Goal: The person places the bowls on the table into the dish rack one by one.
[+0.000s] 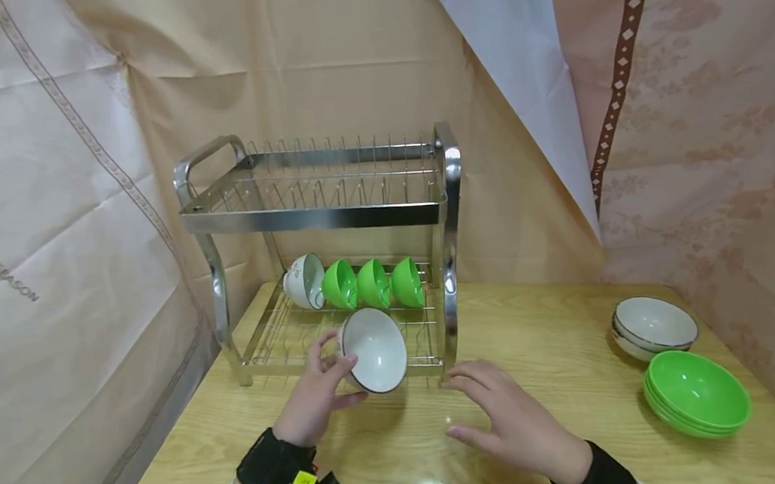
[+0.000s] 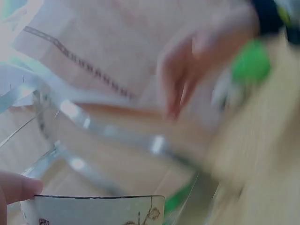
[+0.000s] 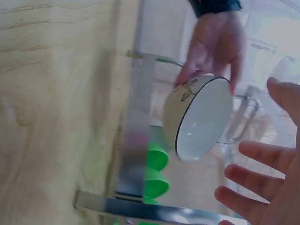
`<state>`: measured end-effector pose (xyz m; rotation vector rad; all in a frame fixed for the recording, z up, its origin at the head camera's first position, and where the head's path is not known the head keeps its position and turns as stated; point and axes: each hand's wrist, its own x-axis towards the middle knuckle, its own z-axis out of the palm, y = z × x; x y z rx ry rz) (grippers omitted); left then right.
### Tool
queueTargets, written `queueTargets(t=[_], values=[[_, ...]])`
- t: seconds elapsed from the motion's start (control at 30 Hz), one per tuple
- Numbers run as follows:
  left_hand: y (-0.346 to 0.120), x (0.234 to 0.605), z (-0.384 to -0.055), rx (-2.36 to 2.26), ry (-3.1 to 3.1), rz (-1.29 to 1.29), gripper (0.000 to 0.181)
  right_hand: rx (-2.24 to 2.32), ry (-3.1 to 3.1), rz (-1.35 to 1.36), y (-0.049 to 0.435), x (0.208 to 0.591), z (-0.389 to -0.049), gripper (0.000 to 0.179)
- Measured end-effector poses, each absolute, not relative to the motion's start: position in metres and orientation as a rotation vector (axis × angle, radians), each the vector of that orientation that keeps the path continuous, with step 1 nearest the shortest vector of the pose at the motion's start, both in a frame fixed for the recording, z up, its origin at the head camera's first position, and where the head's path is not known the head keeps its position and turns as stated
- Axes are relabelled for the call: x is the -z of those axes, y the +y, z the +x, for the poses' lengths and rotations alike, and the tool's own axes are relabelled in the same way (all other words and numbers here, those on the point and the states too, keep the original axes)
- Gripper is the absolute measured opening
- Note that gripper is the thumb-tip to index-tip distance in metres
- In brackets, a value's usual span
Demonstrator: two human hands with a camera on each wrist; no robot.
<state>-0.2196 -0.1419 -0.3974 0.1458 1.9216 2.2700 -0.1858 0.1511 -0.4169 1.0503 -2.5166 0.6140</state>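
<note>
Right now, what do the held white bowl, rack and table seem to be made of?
Held white bowl: perhaps glazed ceramic or melamine, from its glossy inside. Rack: polished metal, likely steel; bright highlights. Table: wood or printed laminate, glossy; grain and glare show.

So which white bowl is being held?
The white bowl gripped by the left hand; the white rack bowl and the stacked white bowls at the head view's right are untouched.

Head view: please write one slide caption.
A left hand holds a white bowl before the rack; the right hand is empty.
</note>
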Motion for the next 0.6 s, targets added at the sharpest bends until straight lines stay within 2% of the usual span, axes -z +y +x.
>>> queueTargets(t=[0.33,0.6], values=[[-0.189,0.392,-0.265,-1.7,3.122,-0.111,0.066,-0.565,-2.533,1.152,0.127,0.437,-0.202,0.056],[-0.202,0.392,-0.298,-1.348,3.4,-0.317,0.064,-0.512,-2.462,1.257,0.111,0.444,-0.205,0.051]])
